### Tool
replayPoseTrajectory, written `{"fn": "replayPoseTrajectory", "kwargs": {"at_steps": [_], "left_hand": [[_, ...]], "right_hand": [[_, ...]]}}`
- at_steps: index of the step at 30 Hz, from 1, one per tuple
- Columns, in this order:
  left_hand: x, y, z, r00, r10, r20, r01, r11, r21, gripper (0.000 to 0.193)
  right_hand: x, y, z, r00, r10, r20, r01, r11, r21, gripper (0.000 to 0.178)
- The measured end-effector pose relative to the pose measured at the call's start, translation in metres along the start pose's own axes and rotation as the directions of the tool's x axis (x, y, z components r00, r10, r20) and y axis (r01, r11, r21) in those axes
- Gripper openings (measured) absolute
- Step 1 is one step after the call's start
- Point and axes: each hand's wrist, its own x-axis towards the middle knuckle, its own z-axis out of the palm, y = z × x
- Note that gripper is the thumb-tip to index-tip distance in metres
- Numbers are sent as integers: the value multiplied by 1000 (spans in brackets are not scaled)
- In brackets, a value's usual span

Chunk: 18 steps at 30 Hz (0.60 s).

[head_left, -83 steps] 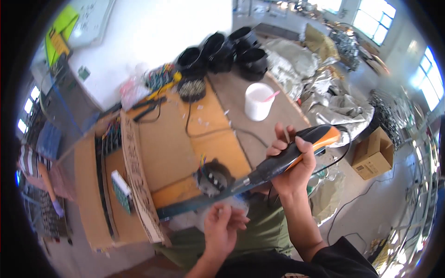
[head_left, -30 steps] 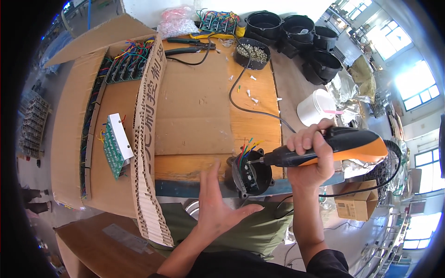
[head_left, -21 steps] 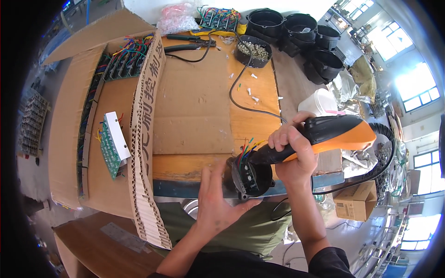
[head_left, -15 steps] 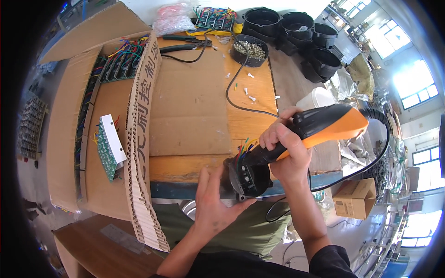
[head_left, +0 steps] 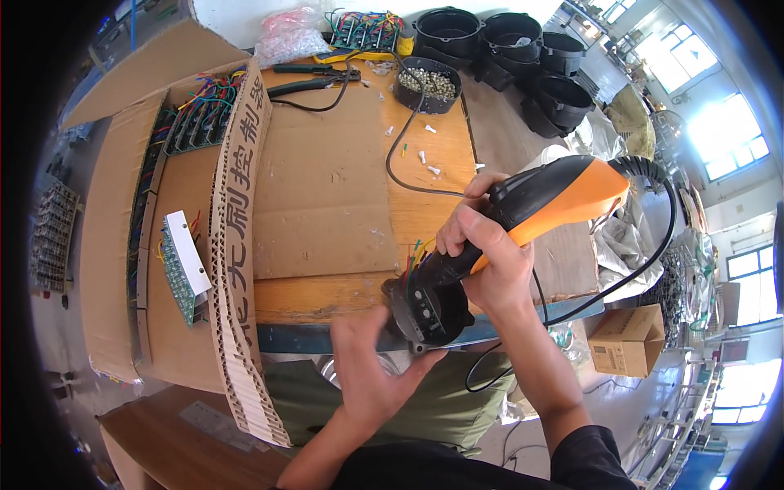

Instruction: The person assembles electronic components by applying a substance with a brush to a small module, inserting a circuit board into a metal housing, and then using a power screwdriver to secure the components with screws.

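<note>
My right hand (head_left: 488, 249) is wrapped round the black grip of an orange and black corded power tool (head_left: 563, 192). The tool's black nose slants down to a round black housing (head_left: 433, 314) at the bench's front edge. Inside the housing a green board and small parts show, and thin coloured wires stick up behind it. My left hand (head_left: 367, 367) is beside the housing, thumb stretched below its near rim and fingers apart from the thumb, slightly blurred. Whether the thumb touches the rim I cannot tell. The tip of the tool is hidden in the housing.
At left stands an open cardboard box (head_left: 233, 261) holding circuit boards, one with a white plate (head_left: 188, 253). Behind are pliers (head_left: 310, 80), a black bowl of small metal parts (head_left: 429, 86) and several black housings (head_left: 555, 106). Small white pieces (head_left: 433, 170) and a cable lie on the bench.
The view has shifted slightly, so the scene sits a little further left. My left hand's fingers have come away from the housing's side. The right hand keeps its hold on the power tool.
</note>
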Motion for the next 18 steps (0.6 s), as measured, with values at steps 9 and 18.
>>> {"fn": "replayPoseTrajectory", "kwargs": {"at_steps": [9,18], "left_hand": [[1,16,25,960,-107,-260,114,993,9,83],[45,14,22,874,-474,107,468,881,75,74]], "right_hand": [[-1,-2,0,999,-13,29,14,1000,-4,32],[2,5,-9,995,-31,90,21,993,113,32]]}}
